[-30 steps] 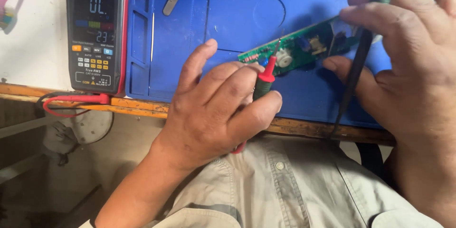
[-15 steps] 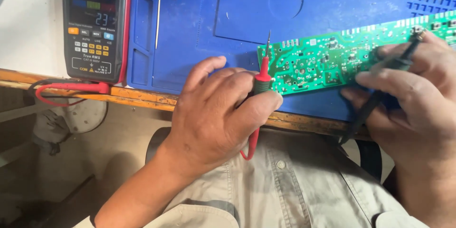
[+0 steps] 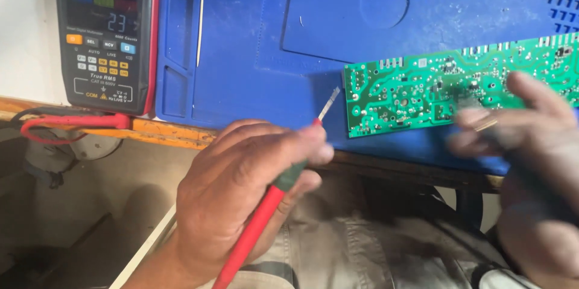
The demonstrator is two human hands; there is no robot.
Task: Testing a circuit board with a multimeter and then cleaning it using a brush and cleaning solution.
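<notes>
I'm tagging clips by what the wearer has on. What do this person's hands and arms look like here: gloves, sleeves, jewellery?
Both are bare: no gloves, no sleeve on the left forearm. The left hand shows no ring. The right hand is motion-blurred; a thin golden band on one finger may be a ring.

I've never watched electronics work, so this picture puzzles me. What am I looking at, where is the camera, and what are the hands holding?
The camera sits on the person's head and looks down at a workbench and both bare hands. The left hand holds a red test probe, its metal tip just short of the green circuit board. The right hand is blurred; it rests over the board's right part and seems to grip something dark, which I cannot identify. The board lies on a blue work mat. At upper left lies a dark handheld meter with a lit screen; red wire loops below it.
</notes>
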